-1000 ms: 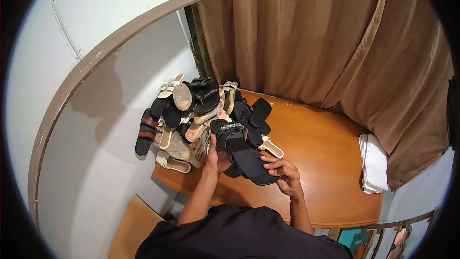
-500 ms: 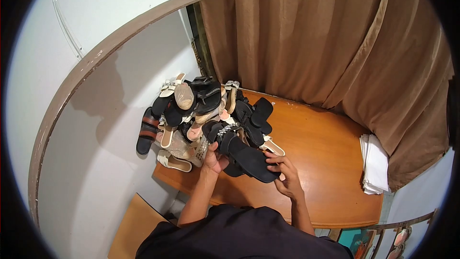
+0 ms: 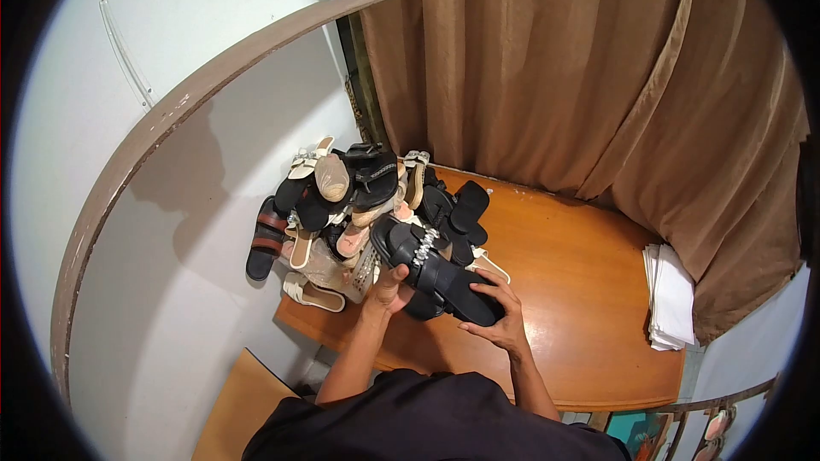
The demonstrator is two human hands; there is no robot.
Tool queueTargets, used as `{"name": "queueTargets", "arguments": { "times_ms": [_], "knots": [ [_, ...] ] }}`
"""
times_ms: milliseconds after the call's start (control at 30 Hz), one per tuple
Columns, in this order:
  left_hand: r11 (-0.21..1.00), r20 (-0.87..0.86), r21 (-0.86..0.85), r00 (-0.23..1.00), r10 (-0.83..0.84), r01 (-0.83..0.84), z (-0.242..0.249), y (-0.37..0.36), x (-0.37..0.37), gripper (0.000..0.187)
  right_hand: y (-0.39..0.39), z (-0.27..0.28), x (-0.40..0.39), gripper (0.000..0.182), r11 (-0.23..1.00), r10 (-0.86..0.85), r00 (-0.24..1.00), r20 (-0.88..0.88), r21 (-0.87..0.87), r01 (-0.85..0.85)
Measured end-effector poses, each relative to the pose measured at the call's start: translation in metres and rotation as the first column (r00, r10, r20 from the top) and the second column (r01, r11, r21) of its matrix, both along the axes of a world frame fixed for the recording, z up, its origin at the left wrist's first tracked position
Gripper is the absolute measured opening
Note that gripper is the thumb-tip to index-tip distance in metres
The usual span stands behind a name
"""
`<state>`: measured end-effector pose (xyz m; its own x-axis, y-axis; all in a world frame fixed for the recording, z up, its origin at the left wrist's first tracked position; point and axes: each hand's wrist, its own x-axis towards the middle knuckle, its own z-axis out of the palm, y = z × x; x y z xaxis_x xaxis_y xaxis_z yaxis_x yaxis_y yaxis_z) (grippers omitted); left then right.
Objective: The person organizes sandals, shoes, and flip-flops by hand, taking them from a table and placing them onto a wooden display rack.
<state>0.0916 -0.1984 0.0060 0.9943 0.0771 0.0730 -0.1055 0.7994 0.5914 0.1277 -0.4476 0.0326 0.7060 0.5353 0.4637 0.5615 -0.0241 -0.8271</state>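
Note:
Between both hands is a black sandal (image 3: 470,294) with a beaded, silvery band across its strap. My left hand (image 3: 390,290) grips its strap side, thumb on top. At the heel end, my right hand (image 3: 502,314) closes around the sole's edge. Part of another black sandal (image 3: 423,306) shows just below the held one, beside my left hand. Right behind is a heap of mixed footwear, with a white slide (image 3: 314,292) at its near left, a black sandal with brown straps (image 3: 266,239) at the far left, and black slides (image 3: 468,205) on the right.
The heap lies at the left of an orange-brown wooden table (image 3: 589,290). A stack of white paper (image 3: 669,297) lies at its right edge. A brown curtain (image 3: 512,60) hangs behind. On the left, a curved brown ledge (image 3: 196,85) projects from the white wall.
The sandal has turned so its beaded strap and inner sole show more fully. My right hand has shifted slightly down and left around the heel; my left hand has moved slightly right.

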Motion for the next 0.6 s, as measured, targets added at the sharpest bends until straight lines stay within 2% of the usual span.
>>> {"name": "queueTargets", "arguments": {
  "times_ms": [33,100,167,233,267,333,433,500,533,567,600],
  "knots": [
    [1.0,-0.003,-0.001,1.0,-0.001,0.001,0.0,-0.002,0.0,0.084,0.001,0.0,0.0,0.071,1.0,0.017,1.0,0.005,0.017,-0.017],
    [0.994,0.041,-0.002,0.994,-0.105,0.106,0.024,-0.011,-0.001,0.087,-0.001,0.003,0.003,0.071,0.999,0.029,1.0,0.011,0.03,-0.03],
    [0.994,0.021,0.009,0.994,-0.108,0.108,0.017,-0.013,-0.004,0.084,-0.002,0.007,0.001,0.07,0.999,0.031,0.998,-0.048,-0.004,-0.032],
    [0.999,-0.019,0.003,0.999,-0.033,0.033,0.003,-0.01,-0.001,0.08,0.001,0.008,0.001,0.07,1.0,0.022,0.997,-0.072,0.011,-0.022],
    [0.998,-0.007,0.053,0.999,-0.035,0.035,-0.003,-0.007,0.001,0.087,0.002,0.007,-0.001,0.07,1.0,0.008,0.997,-0.076,0.01,-0.007],
    [0.997,-0.03,0.046,0.998,-0.062,0.064,-0.007,-0.002,0.005,0.087,0.004,0.005,-0.001,0.071,1.0,-0.007,0.997,-0.076,0.01,0.007],
    [0.995,-0.047,-0.001,0.994,-0.096,0.096,0.0,-0.004,0.004,0.081,0.002,-0.001,-0.001,0.081,1.0,0.017,0.997,-0.075,-0.021,-0.019],
    [0.994,0.1,-0.013,0.989,-0.107,0.109,0.011,-0.009,0.0,0.087,-0.003,-0.003,-0.001,0.089,0.99,0.143,0.979,-0.142,0.027,-0.141],
    [0.994,0.135,-0.019,0.986,-0.102,0.106,0.019,-0.012,0.0,0.092,-0.006,-0.006,0.001,0.089,0.99,0.14,0.98,-0.14,0.027,-0.138],
    [0.994,0.134,-0.02,0.985,-0.106,0.11,0.012,-0.007,-0.001,0.092,-0.008,-0.012,0.003,0.086,0.965,0.251,0.899,-0.359,0.16,-0.206],
    [0.991,0.066,-0.051,0.991,-0.118,0.121,0.001,0.002,-0.004,0.091,-0.01,-0.013,0.002,0.082,0.923,0.37,0.757,-0.539,0.303,-0.235]
  ]
}}
